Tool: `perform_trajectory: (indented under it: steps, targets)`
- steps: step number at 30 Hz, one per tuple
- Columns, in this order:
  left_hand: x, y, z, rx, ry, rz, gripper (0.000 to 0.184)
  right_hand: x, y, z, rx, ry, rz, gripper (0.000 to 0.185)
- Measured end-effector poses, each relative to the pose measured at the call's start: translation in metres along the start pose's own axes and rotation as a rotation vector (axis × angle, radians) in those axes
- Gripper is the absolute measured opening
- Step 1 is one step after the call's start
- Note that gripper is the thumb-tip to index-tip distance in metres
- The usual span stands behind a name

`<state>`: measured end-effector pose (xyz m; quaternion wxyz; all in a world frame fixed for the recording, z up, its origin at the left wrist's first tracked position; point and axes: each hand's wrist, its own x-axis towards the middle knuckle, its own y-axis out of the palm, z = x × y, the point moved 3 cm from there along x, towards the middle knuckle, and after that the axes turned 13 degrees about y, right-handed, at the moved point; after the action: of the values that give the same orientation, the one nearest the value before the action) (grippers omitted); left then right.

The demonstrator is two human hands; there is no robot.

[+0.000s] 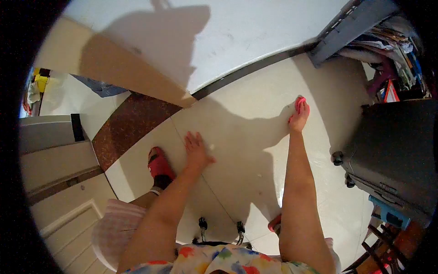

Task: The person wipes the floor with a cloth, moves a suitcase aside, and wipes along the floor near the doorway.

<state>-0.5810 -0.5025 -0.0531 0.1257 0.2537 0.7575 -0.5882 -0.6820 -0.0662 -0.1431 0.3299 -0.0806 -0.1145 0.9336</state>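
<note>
My right hand is stretched forward with its fingers closed on a bright pink cloth, low against the pale tiled floor. Part of the cloth is covered by the fingers. Nothing is in my left hand, whose fingers are spread; whether the palm rests on the floor or hovers over it, I cannot tell. Just left of that hand is my foot in a red slipper.
A white wall with a dark skirting runs along the far side. At the right stand a dark suitcase on wheels and a metal rack of stacked papers. A white door and a brown threshold lie left. Small casters show below me.
</note>
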Motion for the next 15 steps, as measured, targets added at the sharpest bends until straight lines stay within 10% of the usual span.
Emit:
perform_trajectory:
  steps: [5,13,15]
  targets:
    - [0.001,0.022,0.01,0.057,0.08,-0.106,0.131,-0.011,0.047,0.034,-0.46,-0.459,-0.062,0.05]
    - [0.006,0.027,0.014,0.147,0.099,0.002,0.13,-0.05,0.165,0.057,-0.461,-0.527,0.226,0.047]
    - [0.006,0.018,0.005,0.13,0.03,0.028,0.13,-0.075,0.185,0.055,-0.057,-0.109,0.48,0.045]
